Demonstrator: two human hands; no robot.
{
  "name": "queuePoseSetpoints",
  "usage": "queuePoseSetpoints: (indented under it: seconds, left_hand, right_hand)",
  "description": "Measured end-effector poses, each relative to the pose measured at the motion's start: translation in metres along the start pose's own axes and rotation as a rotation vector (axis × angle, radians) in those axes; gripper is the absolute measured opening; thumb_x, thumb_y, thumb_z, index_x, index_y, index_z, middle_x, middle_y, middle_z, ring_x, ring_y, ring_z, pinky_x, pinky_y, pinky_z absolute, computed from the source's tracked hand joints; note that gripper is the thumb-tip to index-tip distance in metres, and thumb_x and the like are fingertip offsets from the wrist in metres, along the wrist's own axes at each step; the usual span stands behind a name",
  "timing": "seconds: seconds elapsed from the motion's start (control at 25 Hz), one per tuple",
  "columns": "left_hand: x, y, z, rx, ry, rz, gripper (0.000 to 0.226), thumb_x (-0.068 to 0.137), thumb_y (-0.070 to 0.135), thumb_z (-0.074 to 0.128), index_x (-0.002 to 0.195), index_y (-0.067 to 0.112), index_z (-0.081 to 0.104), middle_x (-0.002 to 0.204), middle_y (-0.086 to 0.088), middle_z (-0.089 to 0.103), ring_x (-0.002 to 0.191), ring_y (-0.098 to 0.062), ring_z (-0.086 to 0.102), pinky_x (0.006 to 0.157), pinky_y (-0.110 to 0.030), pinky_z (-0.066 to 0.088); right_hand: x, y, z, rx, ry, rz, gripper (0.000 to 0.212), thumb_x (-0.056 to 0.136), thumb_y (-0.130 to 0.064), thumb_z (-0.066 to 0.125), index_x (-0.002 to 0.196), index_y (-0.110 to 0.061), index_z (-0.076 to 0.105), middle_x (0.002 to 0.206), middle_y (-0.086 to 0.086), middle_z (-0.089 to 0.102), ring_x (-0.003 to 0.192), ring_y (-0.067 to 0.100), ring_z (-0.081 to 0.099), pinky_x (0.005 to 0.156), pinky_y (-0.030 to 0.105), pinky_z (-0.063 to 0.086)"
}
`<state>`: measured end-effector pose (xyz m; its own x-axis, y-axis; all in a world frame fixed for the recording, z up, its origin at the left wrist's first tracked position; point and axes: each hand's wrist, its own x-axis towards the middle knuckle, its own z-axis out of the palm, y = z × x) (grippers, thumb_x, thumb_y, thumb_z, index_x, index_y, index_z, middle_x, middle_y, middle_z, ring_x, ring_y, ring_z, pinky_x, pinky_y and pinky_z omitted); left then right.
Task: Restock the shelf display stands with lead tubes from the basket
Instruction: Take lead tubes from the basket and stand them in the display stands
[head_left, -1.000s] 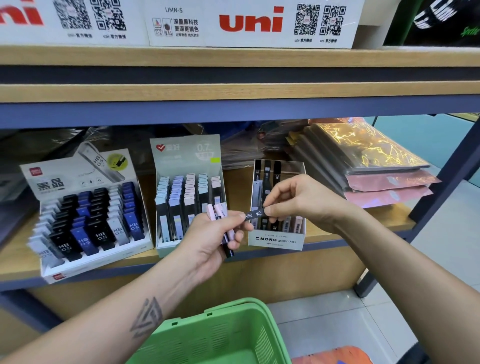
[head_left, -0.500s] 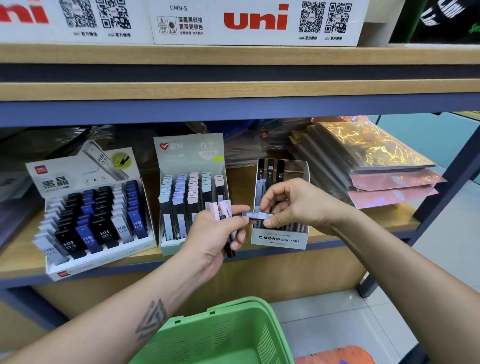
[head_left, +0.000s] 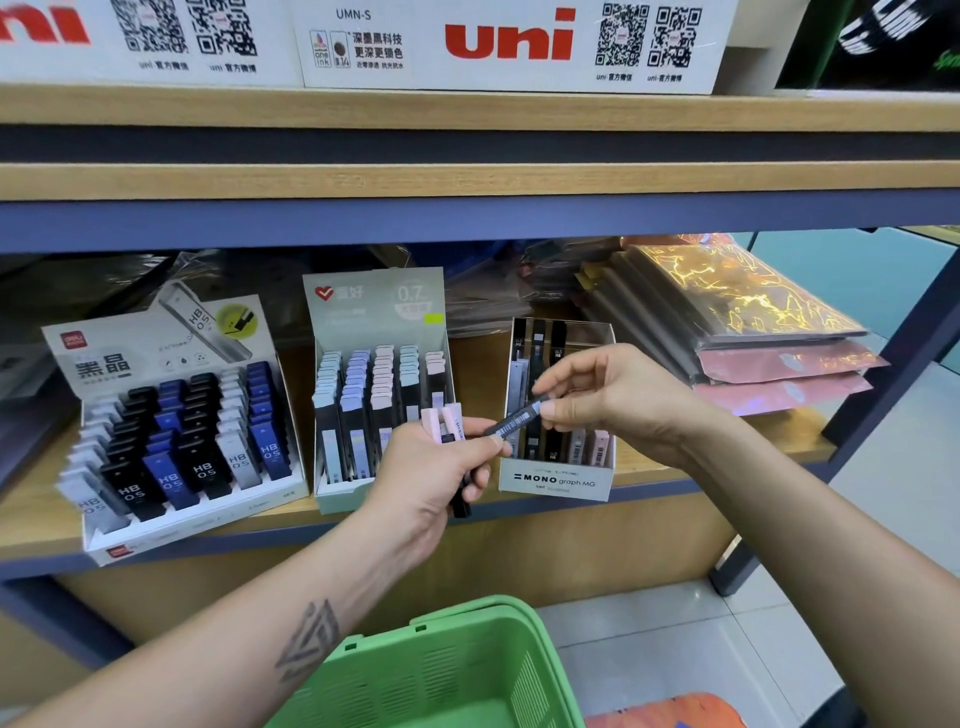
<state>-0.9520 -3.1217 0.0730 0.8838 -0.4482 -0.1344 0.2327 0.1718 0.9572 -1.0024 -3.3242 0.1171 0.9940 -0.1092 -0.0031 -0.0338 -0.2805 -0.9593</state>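
Two hands at frame centre. We note left hand (head_left: 434, 470) gripping a bunch of lead tubes (head_left: 448, 421), pink caps up; right hand (head_left: 613, 395) pinching one dark tube (head_left: 514, 422) w/ thumb and fingertips, in front of MONO stand (head_left: 558, 475). Green basket (head_left: 452, 670) at bottom centre.

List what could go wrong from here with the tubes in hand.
1. The right hand pinches only the tip of the dark tube; it may slip and fall.
2. The left hand grips several tubes loosely fanned; one might drop.
3. The MONO stand sits at the shelf edge and could be nudged off.
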Motion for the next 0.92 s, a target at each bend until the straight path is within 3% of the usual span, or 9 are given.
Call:
queuePoseSetpoints:
  seconds: [0.2, 0.32, 0.4, 0.56, 0.68, 0.76, 0.92]
  left_hand:
    - [0.002, -0.004, 0.009, -0.003, -0.021, 0.008, 0.012, 0.087, -0.009, 0.067, 0.1, -0.009, 0.066, 0.08, -0.022, 0.07, 0.046, -0.012, 0.046, 0.039, -0.018, 0.032]
    - [0.004, -0.007, 0.014, 0.016, -0.033, 0.02, 0.013, 0.088, -0.006, 0.068, 0.101, -0.009, 0.066, 0.075, -0.019, 0.067, 0.047, -0.013, 0.046, 0.038, -0.019, 0.032]
    - [0.005, -0.008, 0.016, 0.031, -0.043, 0.029, 0.011, 0.09, -0.003, 0.069, 0.099, -0.008, 0.067, 0.073, -0.017, 0.064, 0.047, -0.012, 0.047, 0.038, -0.019, 0.033]
    - [0.007, -0.009, 0.021, 0.016, -0.056, 0.024, 0.01, 0.091, -0.001, 0.067, 0.1, -0.007, 0.067, 0.07, -0.015, 0.062, 0.047, -0.012, 0.047, 0.038, -0.019, 0.033]
    - [0.009, -0.01, 0.024, -0.012, -0.042, 0.002, 0.01, 0.091, -0.002, 0.067, 0.1, -0.006, 0.066, 0.071, -0.015, 0.064, 0.047, -0.012, 0.047, 0.038, -0.019, 0.033]
    - [0.011, -0.01, 0.023, -0.047, -0.02, -0.012, 0.009, 0.091, -0.004, 0.065, 0.1, -0.007, 0.065, 0.073, -0.016, 0.065, 0.047, -0.011, 0.047, 0.039, -0.019, 0.032]
    - [0.014, -0.009, 0.023, -0.094, 0.005, -0.039, 0.011, 0.091, -0.005, 0.064, 0.102, -0.008, 0.063, 0.075, -0.018, 0.067, 0.046, -0.01, 0.047, 0.039, -0.018, 0.032]
  right_hand:
    - [0.0, 0.003, -0.004, 0.035, 0.012, 0.002, 0.021, 0.082, 0.007, 0.076, 0.102, -0.001, 0.074, 0.087, 0.017, 0.072, 0.081, 0.026, 0.074, 0.072, 0.028, 0.059]
    - [-0.005, 0.002, -0.009, -0.284, -0.07, -0.001, 0.013, 0.081, -0.005, 0.083, 0.092, -0.008, 0.077, 0.083, 0.011, 0.076, 0.075, 0.017, 0.071, 0.07, 0.028, 0.058]
    - [-0.007, 0.003, -0.009, -0.353, -0.143, 0.02, 0.014, 0.08, -0.008, 0.084, 0.091, -0.01, 0.076, 0.084, 0.008, 0.076, 0.074, 0.013, 0.069, 0.07, 0.026, 0.056]
    - [-0.01, 0.004, -0.014, -0.306, -0.224, 0.076, 0.022, 0.081, -0.002, 0.081, 0.101, -0.008, 0.073, 0.094, 0.016, 0.075, 0.08, 0.019, 0.07, 0.079, 0.034, 0.058]
    - [-0.01, 0.004, -0.019, -0.256, -0.273, 0.102, 0.033, 0.079, 0.007, 0.079, 0.107, -0.008, 0.073, 0.098, 0.016, 0.075, 0.083, 0.018, 0.07, 0.08, 0.029, 0.058]
    - [-0.01, 0.005, -0.022, -0.206, -0.228, 0.099, 0.036, 0.077, 0.011, 0.079, 0.107, -0.009, 0.073, 0.099, 0.014, 0.075, 0.085, 0.023, 0.07, 0.081, 0.032, 0.059]
    - [-0.009, 0.004, -0.029, -0.074, -0.083, 0.087, 0.038, 0.073, 0.013, 0.079, 0.106, -0.006, 0.074, 0.102, 0.02, 0.074, 0.095, 0.044, 0.069, 0.092, 0.05, 0.058]
